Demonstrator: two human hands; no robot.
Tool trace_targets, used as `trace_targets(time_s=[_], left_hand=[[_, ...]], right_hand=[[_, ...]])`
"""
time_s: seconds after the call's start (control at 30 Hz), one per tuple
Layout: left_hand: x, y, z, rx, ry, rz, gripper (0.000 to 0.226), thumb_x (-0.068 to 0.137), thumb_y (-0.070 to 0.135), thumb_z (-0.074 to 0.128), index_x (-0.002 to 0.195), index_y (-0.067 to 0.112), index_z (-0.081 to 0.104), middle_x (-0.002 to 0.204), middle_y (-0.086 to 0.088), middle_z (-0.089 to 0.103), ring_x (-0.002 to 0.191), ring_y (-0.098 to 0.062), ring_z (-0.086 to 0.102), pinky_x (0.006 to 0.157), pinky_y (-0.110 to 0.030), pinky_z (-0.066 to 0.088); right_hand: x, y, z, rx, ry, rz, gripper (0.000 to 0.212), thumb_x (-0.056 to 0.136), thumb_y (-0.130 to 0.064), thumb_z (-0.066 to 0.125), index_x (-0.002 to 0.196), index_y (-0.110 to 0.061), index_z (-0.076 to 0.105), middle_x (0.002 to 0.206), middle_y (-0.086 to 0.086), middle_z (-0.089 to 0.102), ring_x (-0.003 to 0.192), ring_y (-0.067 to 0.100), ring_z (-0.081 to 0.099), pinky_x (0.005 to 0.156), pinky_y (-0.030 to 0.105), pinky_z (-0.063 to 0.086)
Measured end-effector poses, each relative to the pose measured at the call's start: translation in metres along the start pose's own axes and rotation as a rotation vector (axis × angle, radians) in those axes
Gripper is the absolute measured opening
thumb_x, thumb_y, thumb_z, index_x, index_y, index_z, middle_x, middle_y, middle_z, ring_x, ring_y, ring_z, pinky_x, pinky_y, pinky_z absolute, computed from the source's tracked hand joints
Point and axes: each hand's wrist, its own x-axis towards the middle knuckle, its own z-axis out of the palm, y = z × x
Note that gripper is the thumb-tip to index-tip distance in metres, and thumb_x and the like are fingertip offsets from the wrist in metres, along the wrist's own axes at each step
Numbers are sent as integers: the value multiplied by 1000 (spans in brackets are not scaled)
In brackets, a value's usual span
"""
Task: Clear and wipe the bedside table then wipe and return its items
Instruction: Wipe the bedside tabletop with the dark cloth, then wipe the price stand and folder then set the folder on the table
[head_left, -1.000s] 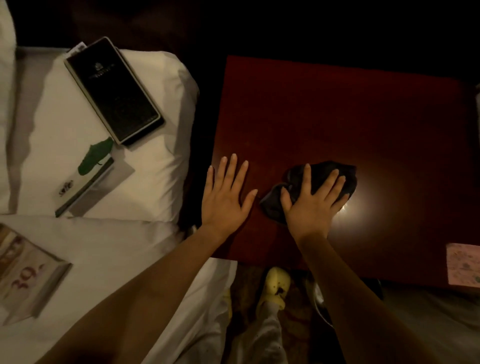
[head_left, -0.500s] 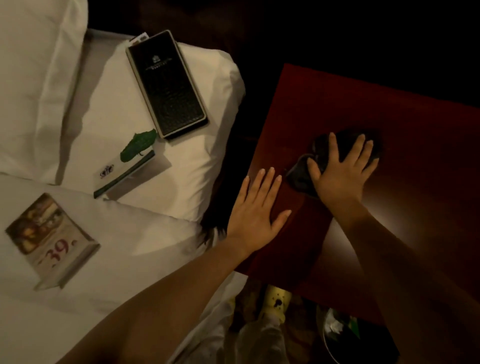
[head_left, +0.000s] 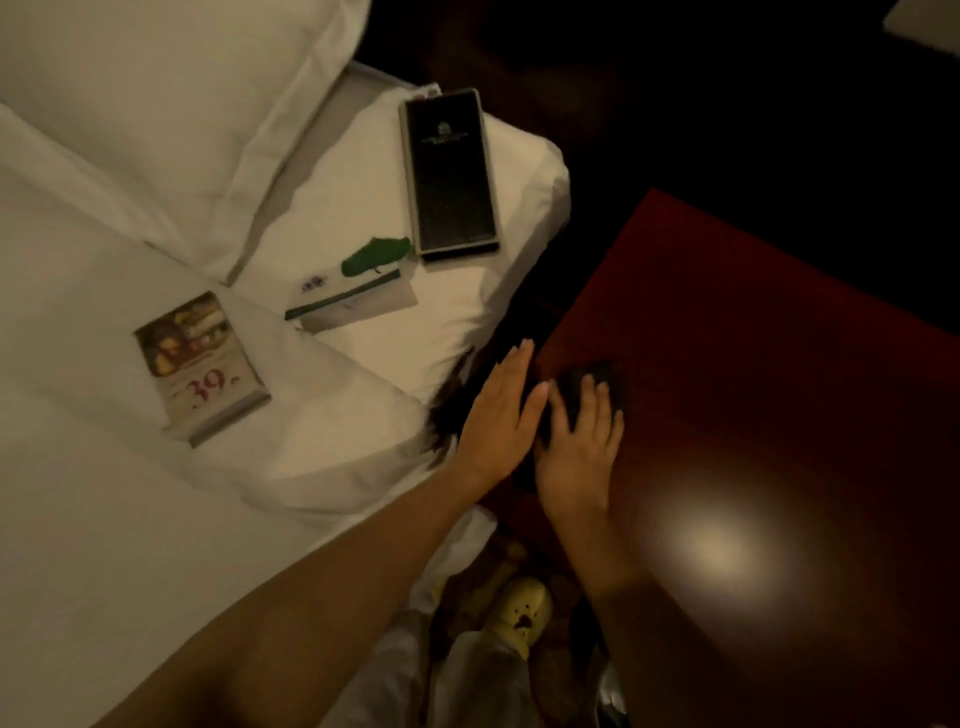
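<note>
The dark red bedside table (head_left: 753, 364) fills the right side, bare except for a dark cloth (head_left: 597, 376). My right hand (head_left: 579, 447) lies flat on that cloth near the table's left edge, fingers spread. My left hand (head_left: 501, 415) rests flat right beside it at the table's left rim, holding nothing. On the white bed lie the table's items: a black folder (head_left: 449, 174), a white card with a green leaf (head_left: 358, 291) and a tent card printed "39" (head_left: 200, 364).
White pillows (head_left: 156, 104) and bedding (head_left: 104, 493) cover the left half. A yellow slipper (head_left: 522, 610) on my foot shows on the floor between bed and table. A lamp glare (head_left: 727, 551) shines on the table's near part.
My right hand has dragged the cloth left and nearer, up against my left hand at the table's edge. The view has swung left, showing more of the bed.
</note>
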Motion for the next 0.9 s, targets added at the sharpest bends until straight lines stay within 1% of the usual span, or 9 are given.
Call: trace_targets(time_s=[0.1, 0.17, 0.2, 0.27, 0.33, 0.47, 0.6, 0.73, 0.9], left_hand=[[-35, -3, -32, -65, 51, -98, 47, 98, 29, 40, 142, 13, 35, 146, -9, 43, 134, -20, 41, 114, -30, 31], [-55, -4, -59, -138, 99, -128, 31, 98, 22, 43, 127, 19, 50, 132, -2, 54, 118, -19, 55, 102, -15, 40], [-65, -5, -73, -150, 145, -145, 25, 97, 18, 44, 120, 23, 52, 121, 3, 57, 108, -19, 59, 89, -3, 40], [-79, -12, -98, -125, 223, -250, 26, 95, 14, 47, 119, 15, 58, 110, 1, 61, 98, -23, 62, 73, -1, 36], [-89, -21, -123, -82, 269, -377, 29, 95, 16, 48, 120, 7, 59, 119, -8, 63, 101, -23, 61, 79, -9, 36], [-103, -36, -177, -58, 408, -481, 27, 94, 17, 49, 117, 8, 61, 120, -10, 62, 103, -22, 59, 89, -24, 42], [-108, -56, -225, -83, 519, -579, 28, 94, 16, 49, 118, 7, 60, 120, -13, 62, 101, -21, 59, 88, -26, 45], [-106, -87, -265, -106, 534, -673, 34, 93, 11, 48, 124, 1, 55, 126, -20, 58, 112, -33, 57, 100, -36, 44], [-87, -126, -299, -119, 440, -836, 42, 92, 11, 46, 133, 3, 45, 133, -22, 50, 121, -34, 49, 102, -37, 40]], right_hand=[[-45, -37, -4, -51, -82, -56, 53, 65, -12, 79, 116, -12, 65, 130, 20, 59, 117, 38, 58, 95, 51, 48], [-65, -62, -17, -96, -184, -68, 53, 57, -17, 86, 107, -18, 70, 116, 14, 67, 100, 33, 66, 80, 41, 57], [-70, -74, -23, -71, -244, -75, 49, 67, -19, 80, 115, -20, 65, 121, 13, 62, 107, 32, 60, 84, 39, 55], [-69, -97, -28, 73, -355, -115, 43, 91, -21, 53, 132, -24, 47, 137, 11, 43, 125, 29, 41, 100, 38, 43], [-59, -119, -42, 244, -431, -110, 41, 94, -21, 45, 135, -26, 43, 136, 12, 40, 125, 29, 38, 105, 36, 38], [-34, -164, -72, 370, -460, -170, 36, 92, -17, 50, 127, -18, 51, 124, 17, 51, 115, 32, 50, 99, 39, 44], [-12, -207, -95, 401, -445, -220, 32, 90, -13, 51, 122, -14, 56, 117, 20, 59, 107, 35, 57, 93, 39, 47], [1, -244, -105, 436, -420, -224, 33, 90, -13, 52, 123, -13, 56, 118, 17, 61, 108, 33, 57, 91, 32, 44], [16, -280, -110, 504, -387, -162, 34, 90, -11, 54, 124, -13, 57, 124, 13, 61, 114, 28, 55, 92, 23, 38]])
